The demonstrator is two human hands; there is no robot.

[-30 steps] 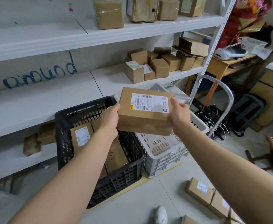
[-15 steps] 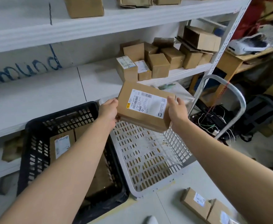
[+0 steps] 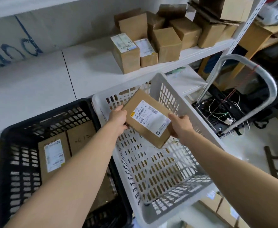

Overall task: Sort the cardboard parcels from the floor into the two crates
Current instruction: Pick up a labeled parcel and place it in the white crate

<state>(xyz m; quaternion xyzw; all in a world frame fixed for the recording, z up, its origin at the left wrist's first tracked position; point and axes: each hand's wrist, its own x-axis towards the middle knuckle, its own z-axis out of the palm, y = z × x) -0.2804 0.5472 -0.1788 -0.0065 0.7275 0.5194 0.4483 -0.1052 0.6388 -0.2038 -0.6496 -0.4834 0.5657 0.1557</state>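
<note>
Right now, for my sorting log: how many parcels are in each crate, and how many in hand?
In black crate: 2 in view, labelled parcel and scribbled parcel
Lying in white crate: 0
Held by left hand and right hand: 1, held parcel
Total: 3

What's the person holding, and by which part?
A flat brown cardboard parcel with a white label, gripped at opposite edges by the left hand and right hand.
</note>
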